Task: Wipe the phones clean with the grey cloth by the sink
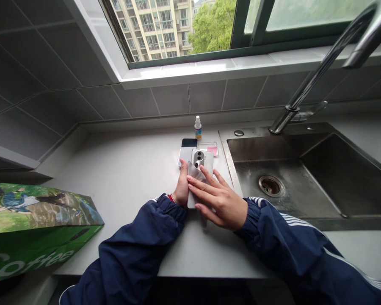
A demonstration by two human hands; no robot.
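A white phone (209, 159) is held back side up above the counter, its round camera module showing at the top. My left hand (180, 187) grips it along its left edge, with the thumb up beside a thin grey cloth (194, 170). Over the phone's back lies my right hand (225, 202), pressing the cloth down with its fingers extended; a corner of cloth hangs below. Just behind are a flat dark-and-light item (188, 150) that looks like a folding phone, a clear phone case (202, 146) with a pink piece (212, 150), and a small white bottle (198, 128).
To the right, a steel sink (292, 199) is set into the white counter (127, 169), with a chrome faucet (307, 84) arching over it. A green printed box or bag (44, 228) marked "Coffee" stands at the left. Tiled wall and a window (178, 29) rise behind.
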